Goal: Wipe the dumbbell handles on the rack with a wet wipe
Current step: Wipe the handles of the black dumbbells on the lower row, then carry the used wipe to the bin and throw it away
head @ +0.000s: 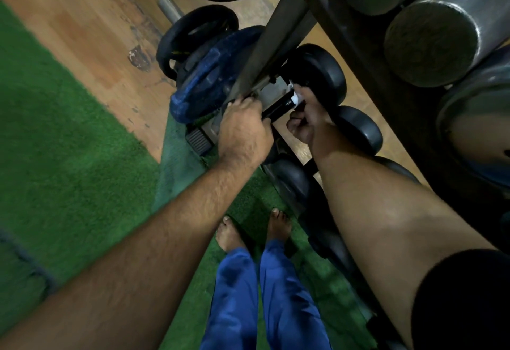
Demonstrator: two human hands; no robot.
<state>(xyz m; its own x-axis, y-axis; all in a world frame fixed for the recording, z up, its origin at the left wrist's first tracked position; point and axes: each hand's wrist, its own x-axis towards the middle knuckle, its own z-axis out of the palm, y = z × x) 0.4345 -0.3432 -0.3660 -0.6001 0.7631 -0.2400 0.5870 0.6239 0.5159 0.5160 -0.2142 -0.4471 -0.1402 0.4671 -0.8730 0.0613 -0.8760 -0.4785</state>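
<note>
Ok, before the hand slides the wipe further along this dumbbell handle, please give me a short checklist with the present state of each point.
1. Wet wipe touches the dumbbell handle: ok.
2. Right hand grips the wipe around the handle: ok.
3. Left hand steadies the near end of the dumbbell: ok, fingers curled there.
4. Dumbbell seated on the rack: cannot tell, hands cover it.
5. Wipe still wet: cannot tell.
6. Bare feet out from under the dumbbell: ok.

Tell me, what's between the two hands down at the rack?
In the head view, a black dumbbell handle runs between the left hand and the right hand, which presses a white wet wipe on it.
</note>
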